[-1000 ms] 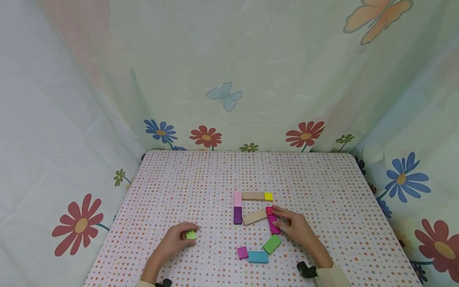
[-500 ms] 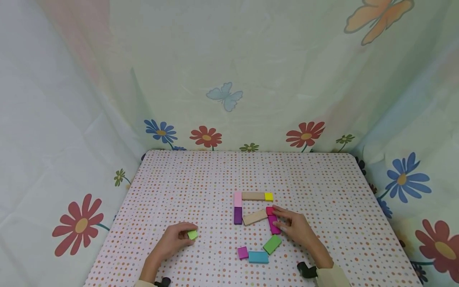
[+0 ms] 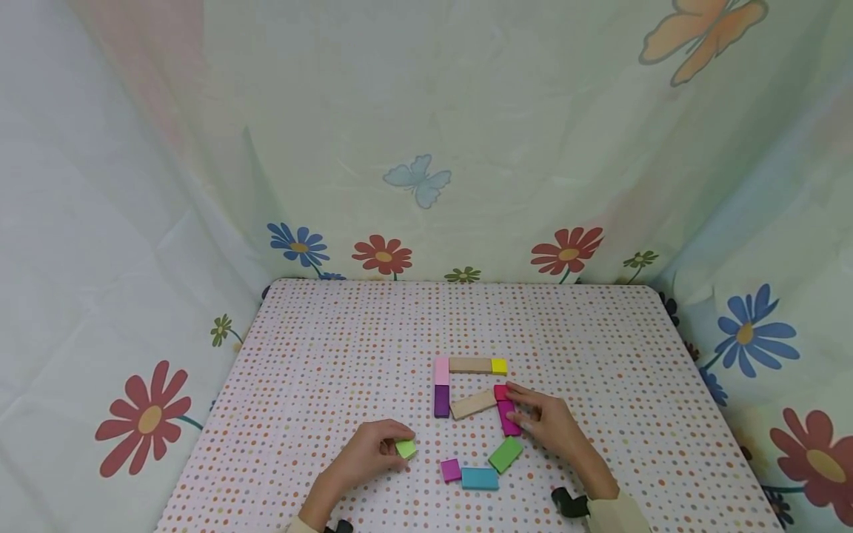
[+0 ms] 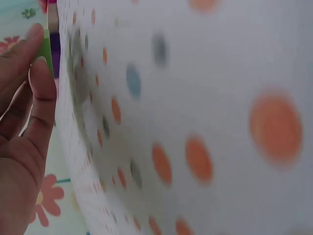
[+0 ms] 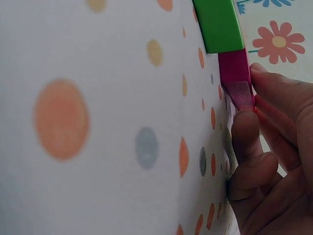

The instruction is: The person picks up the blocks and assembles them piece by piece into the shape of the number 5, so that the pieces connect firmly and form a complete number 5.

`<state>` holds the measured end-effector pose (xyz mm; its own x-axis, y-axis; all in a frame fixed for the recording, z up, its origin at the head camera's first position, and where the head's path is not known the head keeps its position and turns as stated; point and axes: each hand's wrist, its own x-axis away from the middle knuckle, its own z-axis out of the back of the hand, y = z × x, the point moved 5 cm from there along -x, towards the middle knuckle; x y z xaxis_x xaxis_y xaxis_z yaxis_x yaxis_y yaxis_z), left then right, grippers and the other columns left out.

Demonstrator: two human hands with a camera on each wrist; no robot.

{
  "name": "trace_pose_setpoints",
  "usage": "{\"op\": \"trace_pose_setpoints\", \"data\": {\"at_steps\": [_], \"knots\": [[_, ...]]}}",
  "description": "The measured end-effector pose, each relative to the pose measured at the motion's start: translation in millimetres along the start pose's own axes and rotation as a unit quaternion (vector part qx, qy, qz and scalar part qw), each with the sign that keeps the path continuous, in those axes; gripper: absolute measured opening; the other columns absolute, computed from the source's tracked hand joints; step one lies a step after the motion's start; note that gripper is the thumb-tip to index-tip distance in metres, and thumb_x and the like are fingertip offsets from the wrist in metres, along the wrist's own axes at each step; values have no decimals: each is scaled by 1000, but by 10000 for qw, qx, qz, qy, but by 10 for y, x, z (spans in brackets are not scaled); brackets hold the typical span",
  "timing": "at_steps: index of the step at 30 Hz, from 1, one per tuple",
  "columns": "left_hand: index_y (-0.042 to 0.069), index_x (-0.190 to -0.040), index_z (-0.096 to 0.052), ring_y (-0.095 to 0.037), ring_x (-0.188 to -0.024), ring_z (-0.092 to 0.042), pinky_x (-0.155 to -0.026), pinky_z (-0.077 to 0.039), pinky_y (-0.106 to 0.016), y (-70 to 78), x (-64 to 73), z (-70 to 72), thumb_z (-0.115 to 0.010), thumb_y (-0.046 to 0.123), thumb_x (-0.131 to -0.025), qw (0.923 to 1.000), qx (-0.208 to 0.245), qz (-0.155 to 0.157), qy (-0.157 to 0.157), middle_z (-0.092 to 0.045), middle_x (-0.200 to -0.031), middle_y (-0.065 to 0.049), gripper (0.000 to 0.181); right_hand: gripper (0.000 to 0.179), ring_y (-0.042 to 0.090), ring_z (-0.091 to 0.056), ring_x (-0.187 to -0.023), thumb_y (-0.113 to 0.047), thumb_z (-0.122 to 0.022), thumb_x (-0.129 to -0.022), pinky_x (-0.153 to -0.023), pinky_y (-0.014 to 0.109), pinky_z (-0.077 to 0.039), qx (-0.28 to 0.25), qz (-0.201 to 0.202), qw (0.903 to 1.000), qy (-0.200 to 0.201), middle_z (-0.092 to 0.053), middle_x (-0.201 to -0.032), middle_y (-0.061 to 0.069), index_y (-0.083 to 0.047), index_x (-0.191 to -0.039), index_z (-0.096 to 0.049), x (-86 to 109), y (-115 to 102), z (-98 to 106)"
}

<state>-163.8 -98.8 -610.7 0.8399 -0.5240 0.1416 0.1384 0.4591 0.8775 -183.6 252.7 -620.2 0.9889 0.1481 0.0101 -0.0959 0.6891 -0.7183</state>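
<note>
My left hand [image 3: 369, 450] pinches a small light green block [image 3: 406, 448] between thumb and fingertips, left of the block outline; the left wrist view shows the green block [image 4: 45, 51] at the fingertips. My right hand [image 3: 553, 423] rests its fingertips against the right side of a small red block [image 3: 500, 393] and a magenta block [image 3: 509, 419]. In the right wrist view, the fingers touch the magenta block [image 5: 235, 68] beside a green block [image 5: 220, 24]. A pink-purple block [image 3: 450, 470] and a blue block [image 3: 479, 478] lie nearest my left hand's right side.
Pink [image 3: 442, 371] and purple [image 3: 442, 401] blocks form a column, joined to a plain wooden block [image 3: 470, 365] with a yellow block [image 3: 499, 366] at its end. Another wooden block [image 3: 474, 404] lies slanted below. The dotted tabletop [image 3: 320, 355] meets curtains at the back and sides.
My left hand has moved right with the light green block, nearing the pink-purple block. My right hand and the laid blocks stay where they were.
</note>
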Motion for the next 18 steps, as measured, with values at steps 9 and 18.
{"op": "trace_pose_setpoints", "data": {"at_steps": [9,18], "knots": [[6,-125,-77,6,-75,-58,-68,-54,-16,95,-108,-293,-88,6,-83,9989,-364,-124,-266,-76,-127,-3,44,46,2,-38,-58,-20,-83,-92,-55,20,-39,24,-36,10000,-1,-63,-153,7,-10,-135,-73,1,1,-9],[9,-131,-74,6,-77,-57,-69,-53,-16,100,-117,-260,-87,7,-85,9976,-553,-74,-414,-71,-133,-1,48,45,1,-37,-57,-17,-83,-91,-53,20,-38,51,79,9999,133,-64,-151,12,-7,-134,-73,25,-52,11]]}}
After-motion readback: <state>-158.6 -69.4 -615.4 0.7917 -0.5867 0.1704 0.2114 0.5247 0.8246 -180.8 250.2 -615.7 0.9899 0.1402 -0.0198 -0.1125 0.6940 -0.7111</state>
